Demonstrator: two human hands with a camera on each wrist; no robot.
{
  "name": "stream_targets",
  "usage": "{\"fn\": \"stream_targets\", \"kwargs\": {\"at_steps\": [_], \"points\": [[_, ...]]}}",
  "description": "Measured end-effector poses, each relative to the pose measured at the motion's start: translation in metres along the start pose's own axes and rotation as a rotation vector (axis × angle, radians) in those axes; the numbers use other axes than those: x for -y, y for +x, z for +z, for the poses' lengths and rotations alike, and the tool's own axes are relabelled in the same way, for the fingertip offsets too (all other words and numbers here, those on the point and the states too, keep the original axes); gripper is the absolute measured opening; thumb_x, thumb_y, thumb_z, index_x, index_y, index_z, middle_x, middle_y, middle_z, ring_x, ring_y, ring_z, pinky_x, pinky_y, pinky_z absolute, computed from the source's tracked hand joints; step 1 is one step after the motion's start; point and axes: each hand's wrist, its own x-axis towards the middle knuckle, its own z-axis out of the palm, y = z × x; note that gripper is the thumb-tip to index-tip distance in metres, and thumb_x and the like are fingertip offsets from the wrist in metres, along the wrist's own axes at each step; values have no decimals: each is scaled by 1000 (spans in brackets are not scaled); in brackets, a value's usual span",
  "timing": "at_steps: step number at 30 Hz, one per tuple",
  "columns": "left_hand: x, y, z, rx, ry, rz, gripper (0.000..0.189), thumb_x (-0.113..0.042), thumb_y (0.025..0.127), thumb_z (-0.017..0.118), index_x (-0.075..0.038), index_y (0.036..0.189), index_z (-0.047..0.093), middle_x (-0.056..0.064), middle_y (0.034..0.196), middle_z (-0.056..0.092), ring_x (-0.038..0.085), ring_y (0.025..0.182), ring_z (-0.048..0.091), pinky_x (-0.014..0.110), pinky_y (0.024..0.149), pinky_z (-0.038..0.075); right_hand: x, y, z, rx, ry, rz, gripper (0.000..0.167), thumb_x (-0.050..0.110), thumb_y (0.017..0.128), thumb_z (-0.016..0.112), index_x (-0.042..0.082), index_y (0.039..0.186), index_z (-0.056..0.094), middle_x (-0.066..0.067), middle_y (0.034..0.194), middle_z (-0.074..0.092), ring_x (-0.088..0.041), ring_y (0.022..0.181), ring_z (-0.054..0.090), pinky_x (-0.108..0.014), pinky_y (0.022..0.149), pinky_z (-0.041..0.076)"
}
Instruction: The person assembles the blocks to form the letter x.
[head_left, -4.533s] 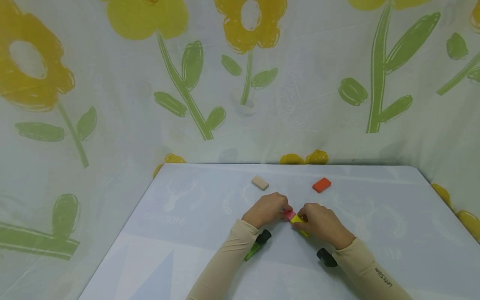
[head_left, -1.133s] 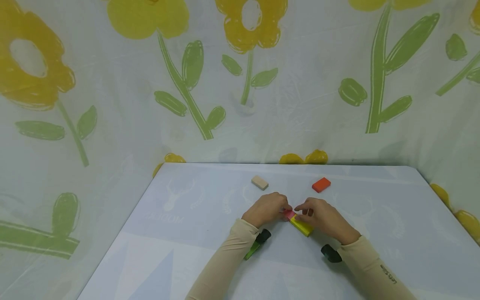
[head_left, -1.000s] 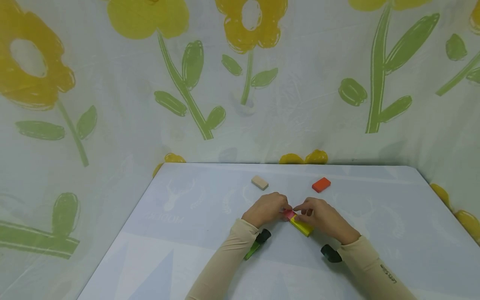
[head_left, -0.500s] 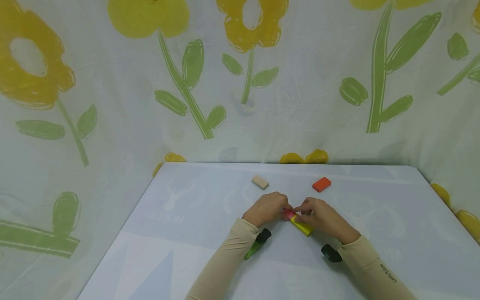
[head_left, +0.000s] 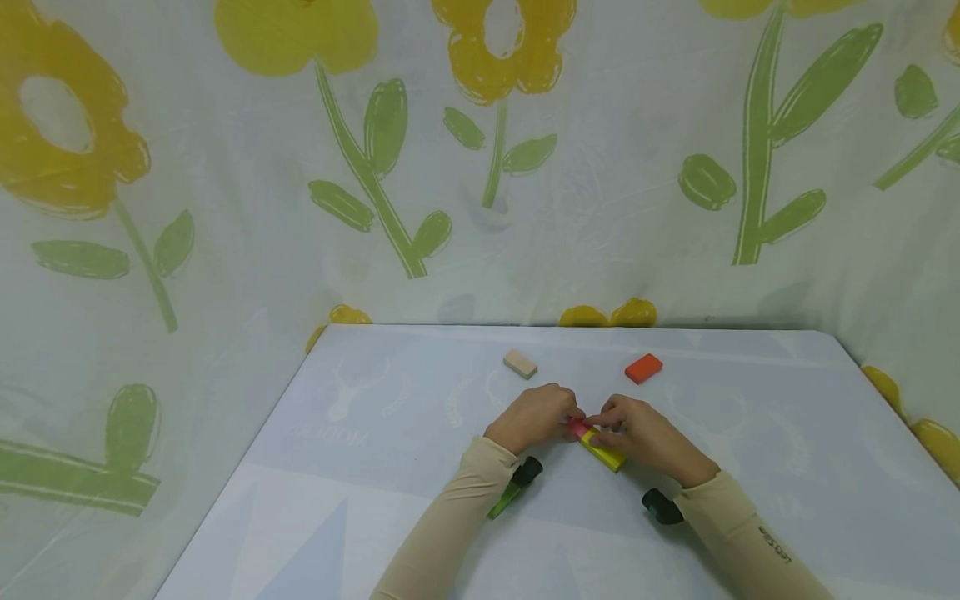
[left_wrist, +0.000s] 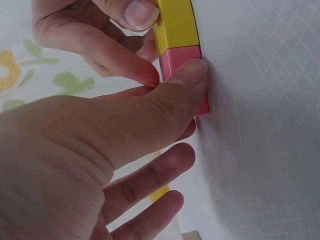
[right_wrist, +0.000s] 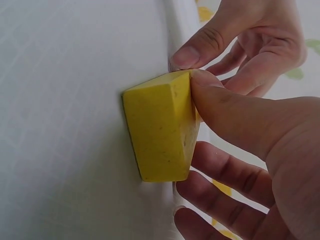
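On the white table, a pink block (head_left: 578,427) and a yellow block (head_left: 609,460) lie end to end. My left hand (head_left: 534,417) pinches the pink block; in the left wrist view its thumb (left_wrist: 190,72) lies over the pink side, the other fingers apart below. My right hand (head_left: 651,437) rests its thumb on the yellow block near the join, while its index finger reaches to the pink block. In the right wrist view the yellow block's slanted end (right_wrist: 155,130) faces the camera, with the right hand's other fingers loosely spread beyond it.
A plain wooden block (head_left: 521,364) and an orange block (head_left: 643,368) lie farther back on the table (head_left: 420,400). A green piece (head_left: 506,498) shows beside the left forearm. Behind the table hangs a flower-print curtain (head_left: 600,167).
My right hand gripped the yellow block earlier; it has since loosened, and its index finger has moved to the pink block. More of the yellow block shows. The left hand has kept its place.
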Motion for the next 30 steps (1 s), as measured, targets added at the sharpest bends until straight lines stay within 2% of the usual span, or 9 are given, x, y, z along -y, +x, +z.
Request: {"fn": "stream_targets", "kwargs": {"at_steps": [11,21,26,30], "points": [[0,0,-1,-1,11,0,27,-26,90,82,-20,116,81,-7,104,75,4,93,64,15,84,52,-1,0,-2,11,2,-25,31,16,89,81,6,118,78,2,93,64,-12,84,53,-21,68,48],[1,0,-1,-12,11,16,25,-26,90,81,-20,114,82,-8,103,75,4,93,65,14,84,52,-2,2,-3,14,-30,-91,28,14,87,82,5,114,80,2,88,63,-8,78,50,-20,63,46],[2,-1,0,-8,-39,5,24,-25,91,81,-19,114,82,-7,103,75,3,92,65,14,85,52,-4,1,-1,4,-34,-95,29,14,87,82,5,114,80,2,86,62,-8,76,48,-20,62,44],[4,-2,1,14,-88,-13,22,-23,91,81,-20,112,81,-7,104,74,3,93,64,15,87,52,-4,2,2,4,-36,-52,30,15,87,82,7,116,79,2,87,61,-9,77,48,-20,62,43]]}}
